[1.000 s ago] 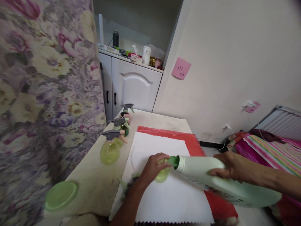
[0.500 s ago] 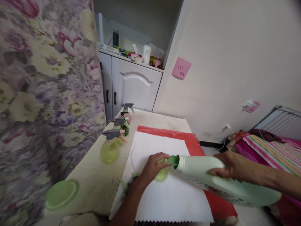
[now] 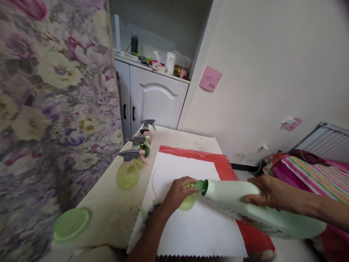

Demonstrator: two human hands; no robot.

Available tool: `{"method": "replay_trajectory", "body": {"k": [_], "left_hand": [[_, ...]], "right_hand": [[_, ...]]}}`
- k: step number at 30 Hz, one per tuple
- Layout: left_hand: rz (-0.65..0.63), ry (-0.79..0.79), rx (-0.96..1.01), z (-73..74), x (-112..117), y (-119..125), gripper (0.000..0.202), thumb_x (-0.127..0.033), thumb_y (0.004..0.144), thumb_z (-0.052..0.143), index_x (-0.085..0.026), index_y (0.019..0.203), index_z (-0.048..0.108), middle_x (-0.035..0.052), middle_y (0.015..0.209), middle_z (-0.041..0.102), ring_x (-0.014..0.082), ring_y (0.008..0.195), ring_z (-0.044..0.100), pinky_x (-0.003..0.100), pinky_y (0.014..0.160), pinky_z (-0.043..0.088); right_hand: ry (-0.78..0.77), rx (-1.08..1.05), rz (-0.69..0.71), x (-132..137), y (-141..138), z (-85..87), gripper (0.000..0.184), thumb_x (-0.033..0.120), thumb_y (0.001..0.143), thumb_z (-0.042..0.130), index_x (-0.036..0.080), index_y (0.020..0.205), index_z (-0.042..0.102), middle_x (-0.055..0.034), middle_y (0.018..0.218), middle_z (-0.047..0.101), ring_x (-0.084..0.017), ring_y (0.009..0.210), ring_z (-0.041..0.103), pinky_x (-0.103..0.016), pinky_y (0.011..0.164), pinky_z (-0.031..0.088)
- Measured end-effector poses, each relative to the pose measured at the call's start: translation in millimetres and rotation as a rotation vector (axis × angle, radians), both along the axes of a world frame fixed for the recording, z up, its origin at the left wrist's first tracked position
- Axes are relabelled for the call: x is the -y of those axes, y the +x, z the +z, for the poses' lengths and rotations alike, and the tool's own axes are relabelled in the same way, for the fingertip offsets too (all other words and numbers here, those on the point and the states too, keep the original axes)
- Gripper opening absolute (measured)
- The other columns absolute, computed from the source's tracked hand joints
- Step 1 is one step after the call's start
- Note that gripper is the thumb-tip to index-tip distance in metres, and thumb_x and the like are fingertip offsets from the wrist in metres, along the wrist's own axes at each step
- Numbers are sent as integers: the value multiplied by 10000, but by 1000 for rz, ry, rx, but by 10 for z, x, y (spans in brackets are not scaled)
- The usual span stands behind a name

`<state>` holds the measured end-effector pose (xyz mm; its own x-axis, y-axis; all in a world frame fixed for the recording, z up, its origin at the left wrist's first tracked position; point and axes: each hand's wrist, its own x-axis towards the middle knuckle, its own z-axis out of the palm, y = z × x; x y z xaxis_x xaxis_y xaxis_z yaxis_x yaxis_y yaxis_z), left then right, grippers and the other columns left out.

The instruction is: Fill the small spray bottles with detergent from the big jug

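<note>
My left hand [image 3: 182,191] is closed around the neck of a small clear yellow-green bottle [image 3: 187,203] standing on a white sheet [image 3: 204,233]. My right hand [image 3: 268,193] grips a large pale green detergent jug [image 3: 234,193] by its handle, tipped almost level with its mouth to the left. The jug's green spout [image 3: 201,186] meets the small bottle's mouth beside my left fingers; whether liquid flows I cannot tell. Partly hidden behind my left forearm, a spray head [image 3: 144,214] with its pale tube lies on the sheet.
Several spray bottles, the nearest a yellow-green spray bottle [image 3: 127,176], stand along the table's left side. A green round lid [image 3: 72,225] sits at the near left corner. Red plastic [image 3: 226,167] lies under the sheet. A floral curtain [image 3: 60,109] hangs close on the left.
</note>
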<state>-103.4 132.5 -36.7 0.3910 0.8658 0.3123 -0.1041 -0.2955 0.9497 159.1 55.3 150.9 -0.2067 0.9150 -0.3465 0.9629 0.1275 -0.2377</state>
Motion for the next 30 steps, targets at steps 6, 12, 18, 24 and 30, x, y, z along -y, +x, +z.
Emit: {"method": "replay_trajectory", "body": {"k": [6,12,18,24,30], "left_hand": [[3,21,-1,-13,-2,-2,243,-350,754,714,-192,937,736,61,922,706,209,895,636,292,822,463],[-5,4,-1,-11,-5,0,223,-317,753,715,-188,934,731,59,927,704,207,906,634,286,828,457],[-2,0,1,4,-4,-2,224,-316,750,717,-183,930,731,63,933,704,209,910,637,288,837,457],[-7,-13,6,-8,-6,4,223,-303,741,724,-180,927,732,67,935,702,213,913,636,290,827,462],[-3,-12,17,-5,-3,7,221,-301,742,724,-178,925,732,71,933,701,213,911,635,291,829,462]], "right_hand": [[-7,4,-1,2,-14,17,484,625,811,539,148,807,622,-40,667,631,-133,528,534,-208,425,337],[-3,17,-2,15,-37,39,471,611,813,547,146,802,625,-42,683,635,-146,569,549,-219,466,368],[-5,17,-11,26,-47,48,496,620,818,535,134,812,636,-46,669,634,-135,526,538,-215,424,344],[-15,19,11,-2,-9,16,530,653,811,522,136,826,635,-43,682,635,-143,557,541,-219,453,359],[-24,15,-6,12,-3,18,531,658,809,523,139,826,634,-46,682,638,-142,556,542,-213,444,355]]}}
